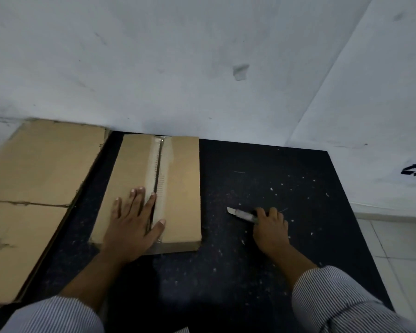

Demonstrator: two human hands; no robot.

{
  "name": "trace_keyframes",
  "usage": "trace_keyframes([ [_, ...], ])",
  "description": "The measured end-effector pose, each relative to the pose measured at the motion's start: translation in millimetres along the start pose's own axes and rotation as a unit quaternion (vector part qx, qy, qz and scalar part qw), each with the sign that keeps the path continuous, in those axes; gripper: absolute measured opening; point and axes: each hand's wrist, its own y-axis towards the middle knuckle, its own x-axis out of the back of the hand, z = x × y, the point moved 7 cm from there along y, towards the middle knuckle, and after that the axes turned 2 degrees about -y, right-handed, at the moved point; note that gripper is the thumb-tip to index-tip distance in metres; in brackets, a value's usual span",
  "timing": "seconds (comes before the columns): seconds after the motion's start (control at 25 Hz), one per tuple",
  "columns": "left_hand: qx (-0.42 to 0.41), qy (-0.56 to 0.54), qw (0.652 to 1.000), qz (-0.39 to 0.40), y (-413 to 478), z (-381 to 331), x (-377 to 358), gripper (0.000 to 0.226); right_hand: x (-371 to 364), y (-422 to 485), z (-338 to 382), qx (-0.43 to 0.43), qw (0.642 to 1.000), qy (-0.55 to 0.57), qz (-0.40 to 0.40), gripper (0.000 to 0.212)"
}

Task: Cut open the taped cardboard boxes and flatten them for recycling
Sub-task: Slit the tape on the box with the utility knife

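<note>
Brown corrugated board lies under my left hand [135, 219]: a long, shallow rectangular brown cardboard box [180, 188] lying flat on the black speckled mat [250, 272]. The hand is spread open, palm down, fingers straight and pressing on the near end of the lid. Its forefinger lies along the glossy pale tape strip [151, 164] that runs the length of the lid, where I see a thin dark slit down the middle.

Well to the right, clear of the box, my right hand [271, 227] has its fingers curled round the handle of a slim grey utility knife [241, 213]. The angled blade points left toward the box, low over the mat.

Left of the open hand sits a flat sheet of brown cardboard [34, 188], creased, with ragged, torn edges. Both sleeves are finely striped cloth.
</note>
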Motion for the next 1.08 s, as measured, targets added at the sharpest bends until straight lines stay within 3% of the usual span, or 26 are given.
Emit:
trace_keyframes([
  [0.12, 0.008, -0.017, 1.0, -0.003, -1.4, 0.4, -0.5, 0.084, 0.1, 7.7, -5.3, 0.016, 1.0, -0.003, -0.012, 0.041],
  [0.2, 0.018, -0.032, 0.999, 0.008, -2.0, -2.5, 3.3, 0.086, 6.5, 11.1, -2.0, 0.017, 0.997, 0.072, -0.033, 0.031],
  [0.36, 0.031, -0.038, 0.998, 0.024, -5.9, -8.4, 8.0, 0.089, 39.9, 9.8, 36.0, -0.005, 0.93, 0.358, -0.081, 0.022],
  [0.52, 0.049, -0.118, 0.991, 0.029, -4.3, -7.7, 21.6, 0.096, 72.0, -3.2, 132.8, 0.048, 0.884, 0.464, -0.032, 0.025],
  [0.64, 0.057, -0.206, 0.976, 0.031, 1.3, -5.8, 27.6, 0.107, 82.0, -7.0, 204.3, 0.076, 0.864, 0.497, -0.008, 0.022],
  [0.8, 0.01, -0.28, 0.957, 0.067, 29.0, 13.4, 38.4, 0.063, 78.0, -3.6, 246.6, 0.051, 0.89, 0.451, -0.042, 0.02],
  [1.08, -0.097, -0.158, 0.981, 0.063, 166.9, 57.9, 50.5, 0.061, 71.7, -4.1, 249.1, -0.008, 0.924, 0.374, -0.08, 0.019],
])
